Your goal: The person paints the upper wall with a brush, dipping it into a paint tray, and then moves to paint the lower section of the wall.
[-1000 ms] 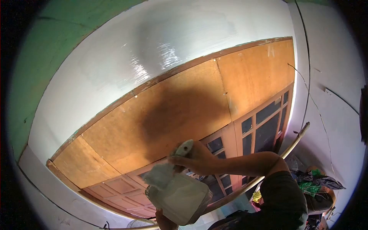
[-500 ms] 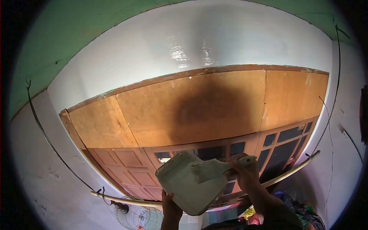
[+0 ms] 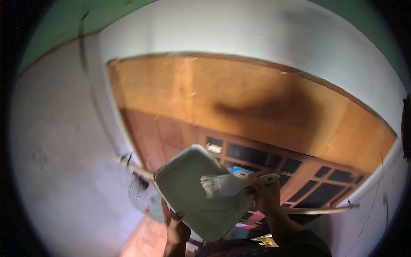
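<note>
A shallow paint tray [image 3: 182, 184] with whitish residue is tilted in front of me. My left hand [image 3: 176, 229] grips its lower left edge, the thumb over the rim. In my right hand [image 3: 266, 198] is a wide paintbrush [image 3: 227, 186], held by its handle with the fingers wrapped round it. The brush's paint-coated bristles point left and overlap the inside of the tray.
Ahead is a white wall band [image 3: 222, 32] above orange wooden panels [image 3: 162, 85] and a brown door and window frame [image 3: 252, 141]. A pole [image 3: 321, 210] hangs level on wires across the front. A wire cage [image 3: 139, 195] hangs at the lower left.
My view has swung left and tilted, so the wall and panels sit differently. The brush now lies flatter over the tray, its bristles a little further left. Both hands keep their hold.
</note>
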A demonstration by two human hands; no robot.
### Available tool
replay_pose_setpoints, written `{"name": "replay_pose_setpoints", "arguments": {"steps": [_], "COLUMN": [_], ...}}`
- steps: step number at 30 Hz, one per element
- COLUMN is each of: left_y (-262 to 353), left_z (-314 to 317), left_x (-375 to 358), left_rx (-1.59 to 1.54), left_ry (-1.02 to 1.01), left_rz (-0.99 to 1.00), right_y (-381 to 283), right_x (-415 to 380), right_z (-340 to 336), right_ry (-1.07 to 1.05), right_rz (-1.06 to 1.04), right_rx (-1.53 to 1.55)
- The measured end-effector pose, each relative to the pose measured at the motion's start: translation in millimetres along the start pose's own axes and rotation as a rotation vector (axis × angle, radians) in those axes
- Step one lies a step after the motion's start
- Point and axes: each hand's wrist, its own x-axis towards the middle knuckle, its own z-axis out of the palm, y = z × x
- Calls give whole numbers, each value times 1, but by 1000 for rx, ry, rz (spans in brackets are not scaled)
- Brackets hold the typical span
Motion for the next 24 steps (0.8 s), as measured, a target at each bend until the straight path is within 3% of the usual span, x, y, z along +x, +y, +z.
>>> {"name": "replay_pose_setpoints", "arguments": {"steps": [5,8,9,11,15,18,21,24], "left_y": [40,49,42,28,1,28,21,14], "left_z": [15,-23,45,69,34,-3,-22,-47], "left_x": [-53,-83,-83,-82,-96,-155,-181,-207], "left_rx": [49,65,171,231,188,189,189,154], "left_ry": [249,315,380,460,613,648,746,766], "left_rz": [122,203,229,252,354,421,417,404], "right_y": [9,30,-1,2,64,78,111,138], "right_x": [9,0,30,55,58,-1,-17,-28], "right_z": [29,66,36,31,43,93,103,106], "right_ry": [-178,-287,-340,-421,-662,-822,-877,-924], "right_rz": [88,156,265,309,358,287,157,158], "right_rx": [-14,-45,13,59,-94,-227,-297,-363]}}
